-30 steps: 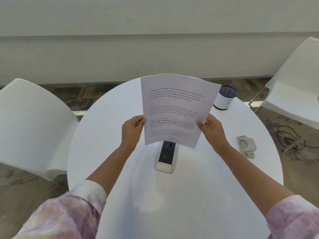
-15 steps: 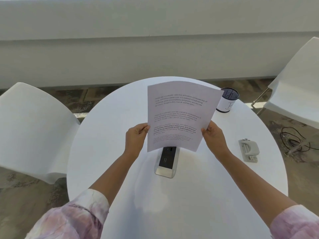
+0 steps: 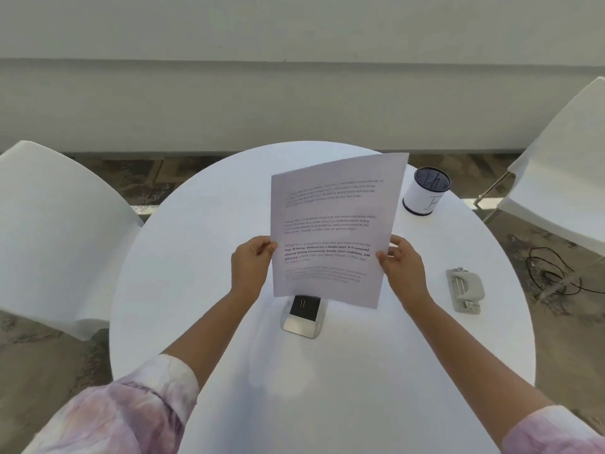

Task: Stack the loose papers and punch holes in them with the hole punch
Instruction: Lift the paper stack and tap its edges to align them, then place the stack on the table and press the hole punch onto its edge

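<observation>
I hold a stack of printed white papers (image 3: 334, 224) upright above the middle of the round white table (image 3: 203, 283). My left hand (image 3: 250, 263) grips the stack's left edge and my right hand (image 3: 404, 263) grips its right edge, both near the lower half. The sheets lean slightly to the right, with their bottom edge just above the table. A grey hole punch (image 3: 464, 290) lies flat on the table to the right of my right hand, apart from it.
A built-in power socket box (image 3: 304, 316) sits in the table's middle, partly behind the papers. A white mesh pen cup (image 3: 425, 191) stands at the back right. White chairs stand left (image 3: 55, 231) and right (image 3: 563, 165). Black cables (image 3: 553, 273) lie on the floor.
The papers and both hands have stayed together while the stack tilted a little more to the right and dropped slightly toward the table. The hole punch has not moved.
</observation>
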`<state>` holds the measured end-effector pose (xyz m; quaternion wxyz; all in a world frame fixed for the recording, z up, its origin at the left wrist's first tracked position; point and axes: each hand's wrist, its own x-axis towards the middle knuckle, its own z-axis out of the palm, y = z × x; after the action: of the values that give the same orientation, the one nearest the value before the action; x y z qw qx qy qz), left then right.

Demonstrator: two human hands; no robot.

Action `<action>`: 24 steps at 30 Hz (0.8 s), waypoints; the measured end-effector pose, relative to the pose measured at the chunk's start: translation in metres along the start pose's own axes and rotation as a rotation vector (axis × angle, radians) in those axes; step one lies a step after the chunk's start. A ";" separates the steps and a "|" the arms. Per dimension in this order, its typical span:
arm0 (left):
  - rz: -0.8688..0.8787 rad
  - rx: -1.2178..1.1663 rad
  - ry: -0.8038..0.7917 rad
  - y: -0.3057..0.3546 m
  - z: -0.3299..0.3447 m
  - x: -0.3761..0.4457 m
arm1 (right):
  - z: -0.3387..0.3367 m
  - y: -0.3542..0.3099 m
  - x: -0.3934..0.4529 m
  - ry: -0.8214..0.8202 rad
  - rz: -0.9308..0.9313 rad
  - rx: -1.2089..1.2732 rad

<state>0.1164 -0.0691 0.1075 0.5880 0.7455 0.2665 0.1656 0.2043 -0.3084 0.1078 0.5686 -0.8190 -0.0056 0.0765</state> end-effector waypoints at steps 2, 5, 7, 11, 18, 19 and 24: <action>-0.057 -0.031 -0.009 -0.003 0.005 0.001 | -0.005 0.004 0.000 0.005 0.007 -0.015; -0.161 -0.050 -0.022 -0.009 0.016 0.002 | -0.014 0.015 -0.001 0.007 0.034 -0.059; -0.244 -0.059 -0.028 -0.016 0.026 -0.001 | -0.019 0.024 -0.002 -0.015 0.081 -0.063; -0.391 -0.041 -0.054 -0.033 0.050 -0.012 | -0.026 0.045 -0.003 -0.044 0.207 -0.068; -0.534 -0.066 -0.113 -0.058 0.069 -0.019 | -0.036 0.079 -0.004 -0.003 0.303 -0.122; -0.546 -0.070 -0.114 -0.061 0.070 -0.018 | -0.037 0.082 -0.003 -0.010 0.311 -0.140; -0.570 -0.066 -0.105 -0.069 0.070 -0.012 | -0.050 0.088 0.004 0.040 0.139 -0.376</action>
<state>0.1317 -0.1198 0.0238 0.6477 0.6288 0.4287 -0.0366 0.2076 -0.3851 0.0427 0.3991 -0.9105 0.0482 0.0971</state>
